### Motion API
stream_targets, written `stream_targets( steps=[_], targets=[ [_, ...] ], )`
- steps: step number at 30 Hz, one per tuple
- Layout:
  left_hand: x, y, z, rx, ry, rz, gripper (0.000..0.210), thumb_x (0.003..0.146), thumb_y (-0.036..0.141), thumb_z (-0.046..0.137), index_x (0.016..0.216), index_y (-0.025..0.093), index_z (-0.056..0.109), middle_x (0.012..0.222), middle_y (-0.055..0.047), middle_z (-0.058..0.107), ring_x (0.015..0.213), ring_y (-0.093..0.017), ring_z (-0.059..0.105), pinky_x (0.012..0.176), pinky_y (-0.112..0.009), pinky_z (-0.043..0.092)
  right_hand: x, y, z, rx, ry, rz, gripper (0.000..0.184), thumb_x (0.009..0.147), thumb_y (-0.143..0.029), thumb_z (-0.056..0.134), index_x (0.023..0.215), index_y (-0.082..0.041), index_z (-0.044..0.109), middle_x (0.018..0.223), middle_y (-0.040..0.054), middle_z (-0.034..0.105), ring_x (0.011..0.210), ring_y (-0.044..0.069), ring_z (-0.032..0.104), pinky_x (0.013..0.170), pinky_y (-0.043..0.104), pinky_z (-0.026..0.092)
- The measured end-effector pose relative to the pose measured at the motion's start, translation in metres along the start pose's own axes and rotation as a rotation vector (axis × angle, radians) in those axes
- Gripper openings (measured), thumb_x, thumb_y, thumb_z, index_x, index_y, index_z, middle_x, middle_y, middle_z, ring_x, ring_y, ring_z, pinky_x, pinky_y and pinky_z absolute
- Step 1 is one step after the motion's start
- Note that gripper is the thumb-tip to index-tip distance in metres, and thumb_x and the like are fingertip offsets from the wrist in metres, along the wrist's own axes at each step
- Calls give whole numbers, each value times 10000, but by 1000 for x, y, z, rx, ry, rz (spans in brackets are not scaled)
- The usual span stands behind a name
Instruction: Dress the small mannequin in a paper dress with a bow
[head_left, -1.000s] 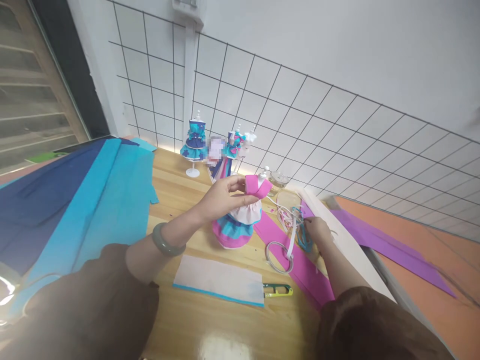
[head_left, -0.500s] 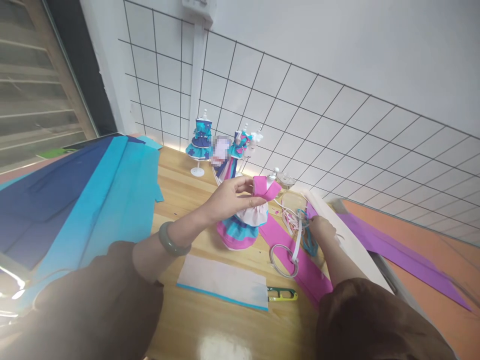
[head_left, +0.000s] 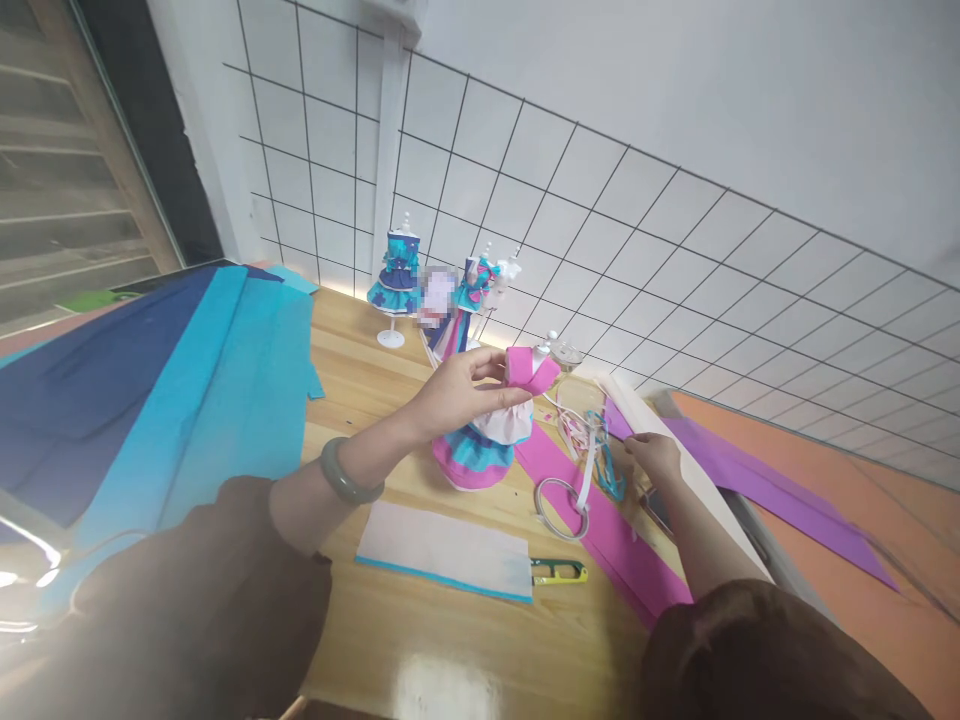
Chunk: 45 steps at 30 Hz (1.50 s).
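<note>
My left hand [head_left: 469, 393] is closed about the pink wrapped bodice [head_left: 531, 369] of a miniature dress form, thumb in front and fingers behind. Below it, the form's skirt [head_left: 474, 450] shows white, blue and pink tiers. My right hand [head_left: 654, 458] is raised to the right of the form with its fingers pinched together. A thin dark tip seems to stick out from them, too small to name. Close by lie tangled white and blue ribbons [head_left: 609, 470] and a ribbon roll ring [head_left: 561, 508].
A white and blue paper strip [head_left: 446, 550] lies in front, beside a yellow and green cutter [head_left: 559, 571]. Pink paper [head_left: 630, 555] crosses the right side. Blue sheets [head_left: 274, 370] cover the left. A dressed form [head_left: 394, 285] and others stand at the back, before a wall grid.
My right hand has moved slightly right, away from the ribbons, uncovering more of the thin tip. My left hand keeps its hold. The whole view has shifted a little.
</note>
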<state>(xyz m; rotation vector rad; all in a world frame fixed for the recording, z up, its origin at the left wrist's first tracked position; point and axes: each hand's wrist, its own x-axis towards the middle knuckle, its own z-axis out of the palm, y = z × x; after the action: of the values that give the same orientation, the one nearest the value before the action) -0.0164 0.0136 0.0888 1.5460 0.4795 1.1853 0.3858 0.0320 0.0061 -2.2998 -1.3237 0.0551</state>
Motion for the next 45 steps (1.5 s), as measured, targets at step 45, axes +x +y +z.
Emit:
stream_targets(
  steps=[45],
  targets=[
    [-6,7,2,15,-51,105,402,725,215,670,1111,134,593,1118,-107,622,1046,-202,579,930,-347,446,-190,-225,-61,1039,182,-539,184,739,-309,682,869,-180,690,825,51,701,780,188,655,759,369,532]
  ],
)
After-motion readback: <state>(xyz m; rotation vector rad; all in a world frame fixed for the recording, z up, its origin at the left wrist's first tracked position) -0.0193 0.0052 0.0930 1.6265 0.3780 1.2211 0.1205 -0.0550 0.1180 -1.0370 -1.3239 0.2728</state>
